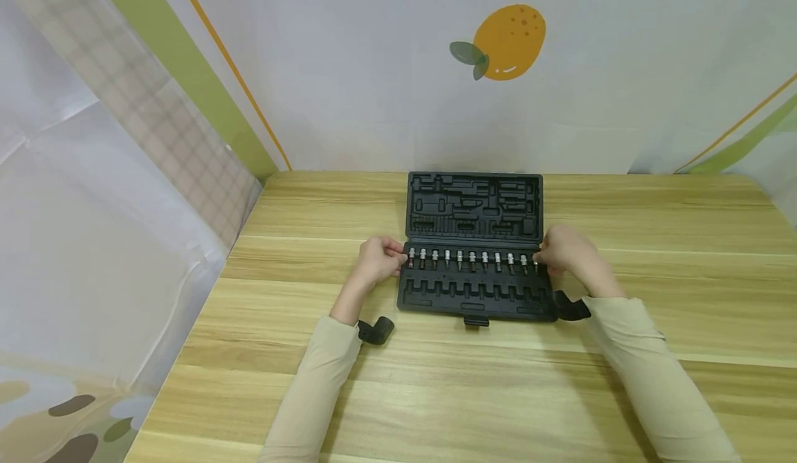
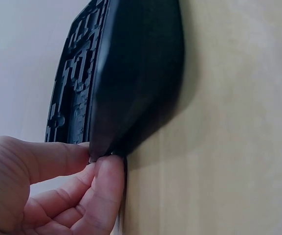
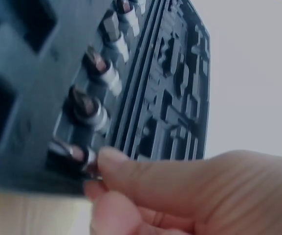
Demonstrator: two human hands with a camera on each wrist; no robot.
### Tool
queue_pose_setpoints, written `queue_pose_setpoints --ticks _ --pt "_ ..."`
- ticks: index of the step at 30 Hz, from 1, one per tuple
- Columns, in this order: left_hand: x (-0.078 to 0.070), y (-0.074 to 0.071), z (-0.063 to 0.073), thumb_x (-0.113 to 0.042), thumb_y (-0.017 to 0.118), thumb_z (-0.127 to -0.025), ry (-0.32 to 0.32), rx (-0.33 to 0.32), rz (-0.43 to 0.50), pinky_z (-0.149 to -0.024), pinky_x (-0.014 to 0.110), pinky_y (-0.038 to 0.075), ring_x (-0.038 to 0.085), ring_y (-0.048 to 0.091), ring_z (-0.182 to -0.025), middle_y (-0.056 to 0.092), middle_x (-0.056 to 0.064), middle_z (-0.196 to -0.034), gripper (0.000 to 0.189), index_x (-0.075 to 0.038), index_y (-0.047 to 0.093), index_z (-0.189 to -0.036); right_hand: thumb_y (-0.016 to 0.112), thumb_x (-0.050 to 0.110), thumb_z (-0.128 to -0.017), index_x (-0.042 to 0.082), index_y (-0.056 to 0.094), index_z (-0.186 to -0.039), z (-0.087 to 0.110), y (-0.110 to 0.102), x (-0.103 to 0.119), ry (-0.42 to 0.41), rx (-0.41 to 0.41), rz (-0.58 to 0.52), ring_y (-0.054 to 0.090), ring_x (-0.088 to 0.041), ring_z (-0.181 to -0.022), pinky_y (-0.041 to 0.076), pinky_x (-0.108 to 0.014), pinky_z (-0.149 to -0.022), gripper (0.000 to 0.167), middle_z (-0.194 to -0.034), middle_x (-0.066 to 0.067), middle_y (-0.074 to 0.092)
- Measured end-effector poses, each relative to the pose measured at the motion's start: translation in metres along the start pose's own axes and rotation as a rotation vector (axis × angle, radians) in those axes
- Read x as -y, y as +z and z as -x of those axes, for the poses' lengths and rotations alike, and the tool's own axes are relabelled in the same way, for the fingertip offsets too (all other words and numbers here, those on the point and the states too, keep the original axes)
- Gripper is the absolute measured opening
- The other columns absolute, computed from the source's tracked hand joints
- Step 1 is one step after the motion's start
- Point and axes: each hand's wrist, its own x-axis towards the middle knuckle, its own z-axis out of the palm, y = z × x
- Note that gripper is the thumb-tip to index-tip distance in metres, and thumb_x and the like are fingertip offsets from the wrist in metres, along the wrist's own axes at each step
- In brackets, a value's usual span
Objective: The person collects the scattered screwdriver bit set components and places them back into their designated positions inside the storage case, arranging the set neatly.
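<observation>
A black tool case (image 1: 477, 312) lies opened out on the table, with a row of silver bit sockets (image 1: 472, 258) in its lower half. My left hand (image 1: 378, 261) is at the case's left side; in the left wrist view its thumb and fingers (image 2: 112, 181) pinch the case edge. At the right end of the row, my right hand (image 1: 569, 252) pinches the last bit socket (image 3: 88, 159) between thumb and fingers. That bit socket sits in its slot by the case's side wall, its rear end partly hidden by the thumb.
The lid (image 1: 474, 207), moulded with hollows, lies behind the lower half. A latch (image 1: 477, 321) sticks out at the front. Black camera straps show at the left wrist (image 1: 376, 331) and right wrist (image 1: 571, 306). A printed curtain (image 1: 349, 89) hangs behind the wooden table (image 1: 448, 394).
</observation>
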Motion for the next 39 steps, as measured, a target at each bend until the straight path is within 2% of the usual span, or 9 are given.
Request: queue_pose_setpoints --ticks 4,9,13,16,23,39 --pt "0.0 0.0 0.0 0.003 0.064 -0.085 -0.005 -0.001 -0.011 -0.056 0.025 0.057 0.014 0.058 -0.059 0.062 0.012 -0.079 0.011 0.007 0.064 -0.095 0.066 0.016 -0.086 0.009 0.053 -0.048 -0.007 -0.005 -0.009 0.03 0.057 -0.086 0.037 -0.008 -0.042 0.035 -0.023 -0.047 0.041 -0.043 0.004 0.046" --pt "0.0 0.0 0.0 0.002 0.064 -0.085 -0.004 0.004 -0.01 -0.056 0.025 0.057 0.015 0.059 -0.06 0.062 0.013 -0.08 0.011 0.007 0.064 -0.096 0.065 0.015 -0.088 0.005 0.06 -0.059 -0.017 -0.013 -0.02 0.064 0.191 -0.238 0.033 -0.005 -0.041 0.029 -0.019 -0.043 0.031 -0.048 0.002 0.051" --pt "-0.001 0.0 0.0 0.002 0.064 -0.085 -0.007 0.004 -0.01 -0.056 0.025 0.057 0.015 0.059 -0.06 0.062 0.013 -0.08 0.011 0.006 0.064 -0.095 0.064 0.016 -0.089 0.007 0.058 -0.066 -0.023 -0.017 -0.025 0.076 0.277 -0.315 0.032 -0.003 -0.04 0.028 -0.016 -0.042 0.026 -0.05 0.003 0.05" --pt "-0.001 0.0 0.0 0.002 0.065 -0.085 -0.007 -0.003 -0.019 -0.056 0.025 0.057 0.015 0.059 -0.06 0.062 0.013 -0.08 0.011 0.006 0.064 -0.096 0.065 0.018 -0.089 0.011 0.051 -0.066 -0.027 -0.019 -0.027 0.087 0.316 -0.351 0.032 -0.003 -0.041 0.027 -0.015 -0.041 0.028 -0.051 0.003 0.049" --pt "0.001 0.002 -0.001 0.002 0.064 -0.085 0.005 -0.001 -0.018 -0.056 0.026 0.057 0.015 0.058 -0.059 0.062 0.013 -0.079 0.01 0.006 0.064 -0.094 0.068 0.02 -0.086 0.016 0.042 -0.063 -0.032 -0.017 -0.035 0.134 0.339 -0.42 0.031 -0.004 -0.041 0.025 -0.016 -0.04 0.034 -0.052 0.003 0.052" --pt "0.003 0.003 0.0 0.003 0.062 -0.086 0.034 -0.003 -0.032 -0.057 0.026 0.056 0.017 0.058 -0.062 0.06 0.013 -0.08 0.009 0.006 0.063 -0.094 0.07 0.024 -0.084 0.014 0.049 -0.066 -0.031 -0.012 -0.043 0.111 0.317 -0.457 0.035 -0.006 -0.045 0.025 -0.017 -0.041 0.03 -0.057 0.003 0.055"
